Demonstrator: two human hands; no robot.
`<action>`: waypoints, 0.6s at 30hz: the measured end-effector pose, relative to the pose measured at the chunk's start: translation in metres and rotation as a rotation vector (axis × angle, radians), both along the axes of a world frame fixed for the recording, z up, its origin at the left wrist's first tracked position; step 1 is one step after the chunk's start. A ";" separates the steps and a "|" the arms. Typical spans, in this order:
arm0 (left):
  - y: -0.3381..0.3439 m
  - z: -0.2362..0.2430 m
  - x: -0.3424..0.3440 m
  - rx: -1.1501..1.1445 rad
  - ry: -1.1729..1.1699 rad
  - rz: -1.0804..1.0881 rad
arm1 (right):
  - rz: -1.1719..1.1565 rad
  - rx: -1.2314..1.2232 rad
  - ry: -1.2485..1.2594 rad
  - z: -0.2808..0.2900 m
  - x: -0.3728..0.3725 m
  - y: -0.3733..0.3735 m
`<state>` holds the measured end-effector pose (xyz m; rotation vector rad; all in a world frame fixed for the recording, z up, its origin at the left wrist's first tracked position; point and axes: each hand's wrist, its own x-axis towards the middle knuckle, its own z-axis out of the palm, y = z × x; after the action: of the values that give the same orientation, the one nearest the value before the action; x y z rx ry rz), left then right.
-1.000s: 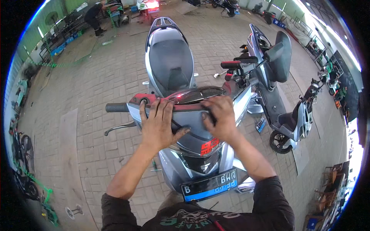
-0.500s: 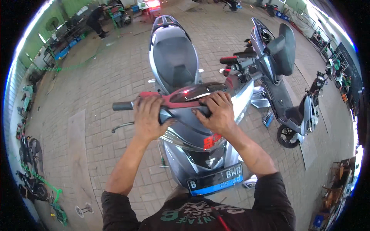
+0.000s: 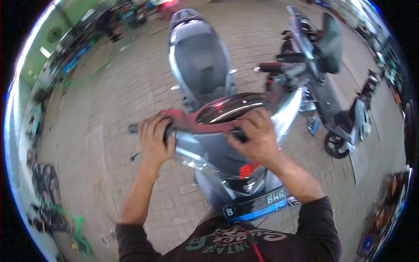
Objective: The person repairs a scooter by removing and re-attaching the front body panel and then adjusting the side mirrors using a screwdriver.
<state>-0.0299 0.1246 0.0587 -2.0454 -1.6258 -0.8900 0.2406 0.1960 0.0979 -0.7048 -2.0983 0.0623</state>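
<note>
A grey scooter stands with its front toward me. Its handlebar cover [image 3: 207, 150] has a grey front shell and a red rear part [image 3: 192, 122], with a dark glossy instrument panel [image 3: 231, 107] on top. My left hand [image 3: 153, 137] is closed round the cover's left end, fingers bent over the red part and thumb at the front. Just past it shows the tip of the black handlebar grip [image 3: 133, 128]. At the cover's right end, my right hand [image 3: 257, 137] grips with curled fingers and thumb, somewhat blurred. The scooter's seat [image 3: 201, 56] lies beyond.
A second scooter [image 3: 327, 115] with a dark seat stands close on the right. Paved floor [image 3: 131, 83] surrounds both. A person [image 3: 104, 25] bends by a bench at the far left. Green hose [image 3: 56, 205] runs along the left, near parked motorcycles.
My left hand has shifted outward to the left, covering more of the handlebar grip. My right hand stays at the cover's right end. The whole view has tilted and blurred slightly.
</note>
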 end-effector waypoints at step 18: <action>0.012 0.042 0.125 -0.204 0.202 -0.125 | -0.271 -0.448 0.492 -0.066 0.097 0.101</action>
<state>0.0951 0.1363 0.1003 -2.3126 -1.5467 -0.5528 0.3376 0.2970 0.0323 -1.1074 -1.5120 0.5143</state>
